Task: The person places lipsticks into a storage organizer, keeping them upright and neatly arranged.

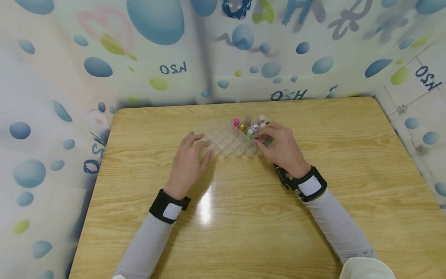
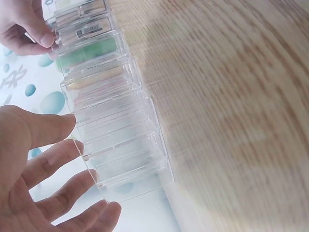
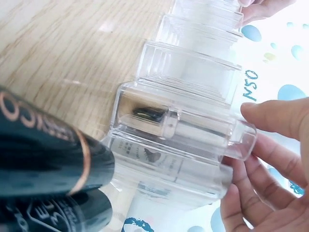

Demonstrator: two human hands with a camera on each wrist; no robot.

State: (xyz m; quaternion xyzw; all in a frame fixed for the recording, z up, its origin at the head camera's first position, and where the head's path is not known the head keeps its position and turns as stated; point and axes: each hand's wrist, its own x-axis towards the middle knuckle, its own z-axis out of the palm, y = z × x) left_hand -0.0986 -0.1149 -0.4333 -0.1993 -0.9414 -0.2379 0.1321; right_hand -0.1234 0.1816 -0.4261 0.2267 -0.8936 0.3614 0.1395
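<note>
A clear plastic organizer (image 1: 226, 141) with diamond-shaped compartments stands on the table, its right part holding several cosmetic tubes. My left hand (image 1: 188, 159) is at its left end, fingers spread and slightly bent; the fingertips (image 2: 91, 176) lie at the upper rim. At the right end, my right hand (image 1: 280, 147) pinches the clear top of a lipstick tube (image 3: 236, 137) that sits in a compartment. Among the other tubes are a pink-capped one (image 1: 236, 122), a gold-capped one (image 1: 242, 127) and a green one (image 2: 89, 54).
Black cosmetic tubes (image 3: 43, 150) with lettering stand close to the right wrist camera, below my right wrist. The wooden table (image 1: 240, 228) stretches toward me, with a glossy light reflection. Behind it hangs a patterned cloth (image 1: 205, 50) with blue spots.
</note>
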